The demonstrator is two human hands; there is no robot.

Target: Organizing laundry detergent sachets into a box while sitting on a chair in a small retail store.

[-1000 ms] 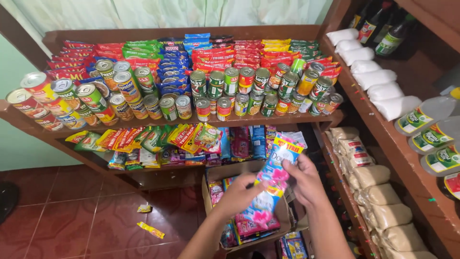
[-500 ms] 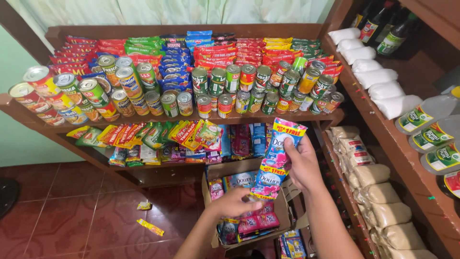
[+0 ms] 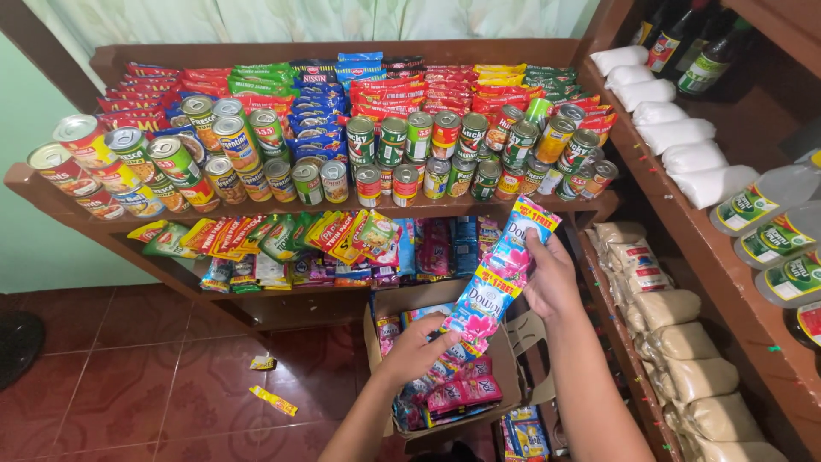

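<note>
**Sachet strip lifted clear of the box, both hands on it**

We've got the strip of sachets (image 3: 500, 278) higher now than a moment ago: a second back it hung low over the cardboard box (image 3: 389, 312), and now it stretches up in front of the lower shelf (image 3: 282, 295). Our right hand (image 3: 547, 278) is clamped on the upper part of the strip, fingers wrapped round its right edge, the top sachet poking out just above the grip. Our left hand (image 3: 415, 351) has come up from the box and now pinches the strip's lower end, the pink flowered sachet, thumb over the front. Between the two grips the strip runs taut on a slant. Below the left hand, more pink and blue sachets (image 3: 453, 395) lie in the box. Above the right grip, the row of cans (image 3: 389, 162) lines the upper shelf. We'd judge the strip is drawn out, held straight, and free of the box.
</note>
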